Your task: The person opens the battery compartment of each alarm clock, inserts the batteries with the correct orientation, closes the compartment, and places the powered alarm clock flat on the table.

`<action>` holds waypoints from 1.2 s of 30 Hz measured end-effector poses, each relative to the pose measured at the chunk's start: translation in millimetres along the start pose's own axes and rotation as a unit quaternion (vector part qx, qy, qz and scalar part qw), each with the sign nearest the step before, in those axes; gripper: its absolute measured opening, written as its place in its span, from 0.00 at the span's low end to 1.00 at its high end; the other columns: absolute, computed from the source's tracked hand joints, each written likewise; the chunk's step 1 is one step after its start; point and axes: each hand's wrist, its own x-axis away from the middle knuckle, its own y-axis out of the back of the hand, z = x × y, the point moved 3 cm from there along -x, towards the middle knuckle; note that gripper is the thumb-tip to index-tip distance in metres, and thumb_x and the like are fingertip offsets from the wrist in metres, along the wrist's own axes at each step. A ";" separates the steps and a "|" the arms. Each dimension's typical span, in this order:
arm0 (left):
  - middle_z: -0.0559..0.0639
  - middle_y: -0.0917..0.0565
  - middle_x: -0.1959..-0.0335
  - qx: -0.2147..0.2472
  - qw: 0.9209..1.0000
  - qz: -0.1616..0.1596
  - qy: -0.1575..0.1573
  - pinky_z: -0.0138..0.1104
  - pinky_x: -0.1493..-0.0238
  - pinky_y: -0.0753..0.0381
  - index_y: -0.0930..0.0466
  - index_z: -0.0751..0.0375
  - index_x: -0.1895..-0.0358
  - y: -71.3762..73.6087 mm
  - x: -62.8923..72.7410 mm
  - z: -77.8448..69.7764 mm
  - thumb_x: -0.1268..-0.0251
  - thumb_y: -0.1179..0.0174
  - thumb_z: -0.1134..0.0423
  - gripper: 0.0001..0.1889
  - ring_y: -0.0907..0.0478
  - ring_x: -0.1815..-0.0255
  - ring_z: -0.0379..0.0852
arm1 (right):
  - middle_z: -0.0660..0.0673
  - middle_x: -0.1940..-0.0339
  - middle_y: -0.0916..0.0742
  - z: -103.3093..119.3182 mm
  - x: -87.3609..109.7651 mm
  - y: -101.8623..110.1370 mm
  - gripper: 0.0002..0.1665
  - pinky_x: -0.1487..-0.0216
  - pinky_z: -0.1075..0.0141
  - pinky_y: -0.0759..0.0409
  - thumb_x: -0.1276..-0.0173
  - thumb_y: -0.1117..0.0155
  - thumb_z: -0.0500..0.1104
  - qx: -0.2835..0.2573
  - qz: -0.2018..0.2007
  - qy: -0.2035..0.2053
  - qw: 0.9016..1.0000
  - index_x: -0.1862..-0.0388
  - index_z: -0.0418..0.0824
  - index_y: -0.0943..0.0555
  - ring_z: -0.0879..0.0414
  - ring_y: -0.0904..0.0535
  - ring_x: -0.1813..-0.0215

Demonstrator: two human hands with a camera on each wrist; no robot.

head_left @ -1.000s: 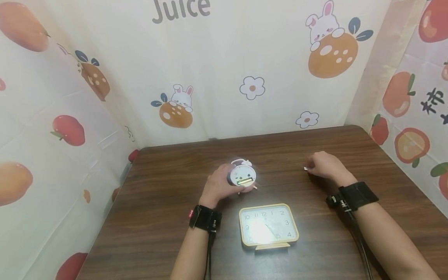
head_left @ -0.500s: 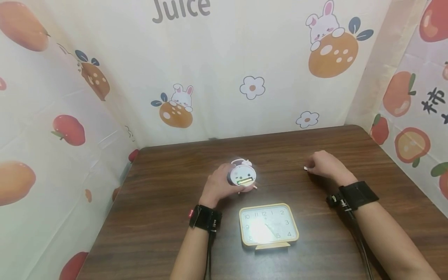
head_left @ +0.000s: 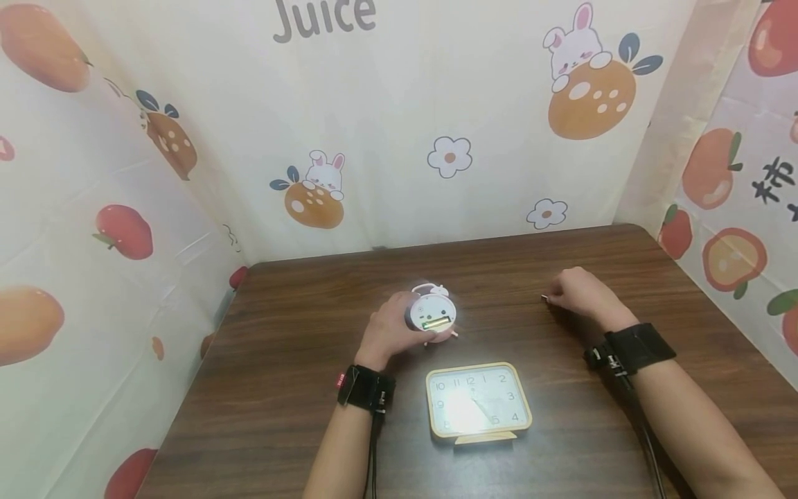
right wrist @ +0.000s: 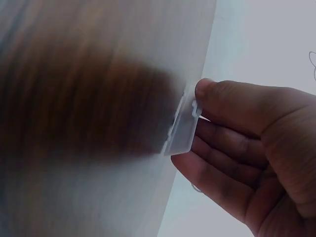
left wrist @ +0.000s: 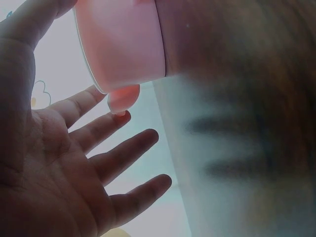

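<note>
A small pink twin-bell alarm clock (head_left: 434,315) stands on the table with its white back toward me. In the slot of that back lies a shiny green-gold battery (head_left: 436,323). My left hand (head_left: 394,324) holds the clock from its left side, thumb and index finger at the body. The left wrist view shows the pink casing (left wrist: 121,44) close above the spread other fingers. Further right, my right hand (head_left: 576,294) pinches a small whitish plastic battery cover (right wrist: 183,126) between thumb and fingertips, low over the table.
A yellow-framed rectangular clock (head_left: 479,403) lies face up in front of the alarm clock, between the forearms. Fruit-printed curtains (head_left: 386,125) border the brown wooden table (head_left: 299,312) at the back and sides. Cables run along both forearms.
The battery cover has turned in my right fingers and shows thinner in the head view. The left hand and the alarm clock have stayed put.
</note>
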 end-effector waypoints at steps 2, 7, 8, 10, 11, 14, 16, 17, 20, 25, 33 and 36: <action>0.39 0.22 0.44 -0.002 1.000 0.000 0.000 0.46 0.45 0.26 0.30 0.42 0.37 0.0 0.0 -0.1 0.66 0.27 0.32 0.46 0.28 0.46 0.41 | 0.51 0.85 0.24 -1.1 0.9 0.4 0.13 0.78 0.65 0.33 0.38 0.34 0.39 0.001 0.002 -0.004 1.000 0.82 0.43 0.19 0.57 0.31 0.79; 0.39 0.23 0.44 -0.005 1.000 0.002 0.003 0.46 0.45 0.26 0.30 0.42 0.37 0.1 0.3 -0.6 0.66 0.28 0.32 0.45 0.28 0.46 0.41 | 0.51 0.86 0.24 -2.1 4.3 2.0 0.14 0.78 0.65 0.34 0.37 0.34 0.41 0.012 0.002 -0.009 1.000 0.83 0.44 0.19 0.57 0.31 0.80; 0.39 0.23 0.44 -0.006 1.000 0.003 0.004 0.47 0.45 0.26 0.30 0.41 0.37 0.1 0.3 -0.7 0.66 0.28 0.31 0.45 0.28 0.46 0.41 | 0.51 0.86 0.23 -1.9 4.8 2.1 0.14 0.78 0.65 0.34 0.36 0.35 0.42 0.018 -0.001 -0.008 1.000 0.83 0.45 0.19 0.57 0.31 0.80; 0.39 0.23 0.44 -0.006 1.000 0.004 0.005 0.47 0.45 0.26 0.30 0.41 0.37 0.2 0.5 -1.0 0.65 0.28 0.32 0.45 0.28 0.46 0.42 | 0.52 0.85 0.23 -0.9 5.8 3.0 0.15 0.78 0.65 0.34 0.35 0.35 0.44 0.029 -0.011 -0.006 1.000 0.83 0.45 0.20 0.57 0.31 0.80; 0.40 0.23 0.44 -0.007 1.000 0.004 0.005 0.47 0.45 0.26 0.30 0.41 0.37 0.2 0.5 -1.1 0.65 0.28 0.32 0.45 0.28 0.46 0.42 | 0.52 0.85 0.23 -0.5 6.2 3.6 0.15 0.78 0.65 0.34 0.35 0.35 0.45 0.034 -0.016 -0.005 0.999 0.82 0.45 0.20 0.57 0.31 0.80; 0.40 0.23 0.44 -0.006 1.000 0.004 0.005 0.47 0.46 0.26 0.30 0.41 0.37 0.3 0.8 -1.3 0.65 0.28 0.32 0.45 0.28 0.47 0.42 | 0.52 0.84 0.23 0.7 6.2 4.7 0.14 0.77 0.64 0.33 0.34 0.36 0.46 0.044 -0.031 0.001 0.999 0.79 0.45 0.19 0.57 0.31 0.79; 0.40 0.23 0.44 -0.005 1.000 0.003 0.005 0.47 0.46 0.26 0.30 0.41 0.37 0.1 0.8 -1.1 0.65 0.28 0.32 0.45 0.28 0.47 0.42 | 0.52 0.83 0.22 1.5 6.1 5.3 0.13 0.77 0.64 0.33 0.34 0.36 0.47 0.047 -0.038 0.005 0.998 0.78 0.45 0.18 0.57 0.31 0.78; 0.40 0.23 0.44 -0.003 1.000 0.002 0.005 0.47 0.46 0.26 0.30 0.41 0.37 0.0 1.0 -1.0 0.65 0.28 0.33 0.45 0.28 0.47 0.42 | 0.52 0.83 0.22 1.8 6.0 5.4 0.13 0.77 0.64 0.33 0.34 0.36 0.47 0.049 -0.041 0.008 0.998 0.77 0.44 0.18 0.57 0.31 0.78; 0.39 0.23 0.45 0.002 1.000 0.001 0.007 0.47 0.47 0.26 0.30 0.41 0.37 -0.1 1.2 -1.0 0.65 0.27 0.32 0.45 0.28 0.48 0.42 | 0.53 0.83 0.22 3.3 5.5 5.3 0.12 0.76 0.63 0.33 0.34 0.36 0.47 0.053 -0.047 0.015 0.997 0.77 0.45 0.18 0.57 0.31 0.78; 0.39 0.23 0.44 0.009 1.000 -0.001 0.007 0.47 0.47 0.25 0.30 0.41 0.37 0.1 1.6 -1.7 0.66 0.27 0.32 0.46 0.27 0.47 0.42 | 0.53 0.80 0.19 8.3 6.0 5.4 0.09 0.75 0.63 0.30 0.35 0.36 0.46 0.042 -0.049 0.019 0.998 0.73 0.44 0.16 0.58 0.29 0.77; 0.39 0.22 0.44 0.010 1.000 -0.001 0.006 0.47 0.46 0.25 0.30 0.41 0.37 0.3 1.6 -1.4 0.67 0.27 0.31 0.47 0.27 0.47 0.41 | 0.53 0.77 0.16 21.0 4.9 4.6 0.06 0.74 0.65 0.28 0.37 0.35 0.45 0.013 -0.053 0.035 0.998 0.72 0.46 0.16 0.59 0.28 0.77; 0.39 0.22 0.44 0.009 1.000 -0.001 0.005 0.47 0.46 0.26 0.30 0.41 0.37 0.3 1.4 -1.3 0.67 0.27 0.32 0.47 0.27 0.47 0.41 | 0.52 0.74 0.15 24.5 3.9 4.3 0.04 0.73 0.64 0.26 0.38 0.34 0.45 0.016 -0.058 0.042 0.997 0.70 0.47 0.16 0.60 0.27 0.75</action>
